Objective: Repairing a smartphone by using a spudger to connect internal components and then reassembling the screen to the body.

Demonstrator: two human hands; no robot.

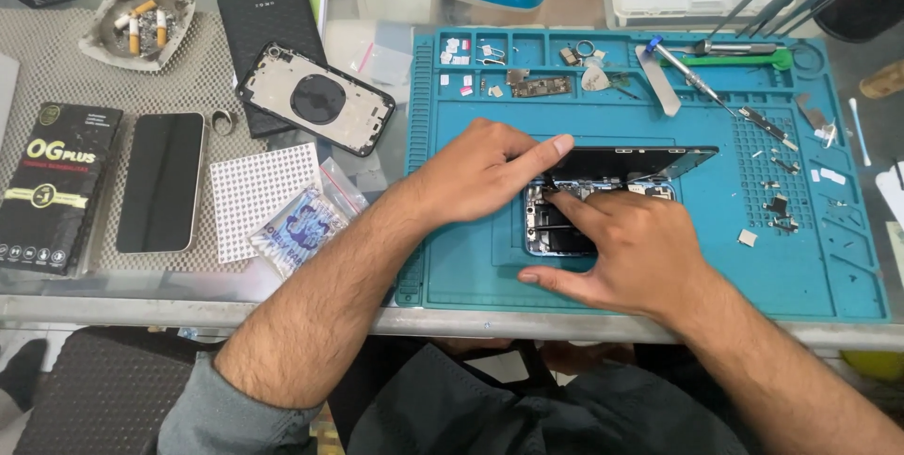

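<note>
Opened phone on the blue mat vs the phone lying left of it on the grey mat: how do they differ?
The opened phone on the blue repair mat shows its internals, its screen panel lifted on edge; the closed phone on the grey mesh mat lies flat, dark screen up. The left hand touches the opened phone's screen panel and the right hand presses into its internals; no hand touches the closed phone. Both are slim rectangular handsets.
</note>
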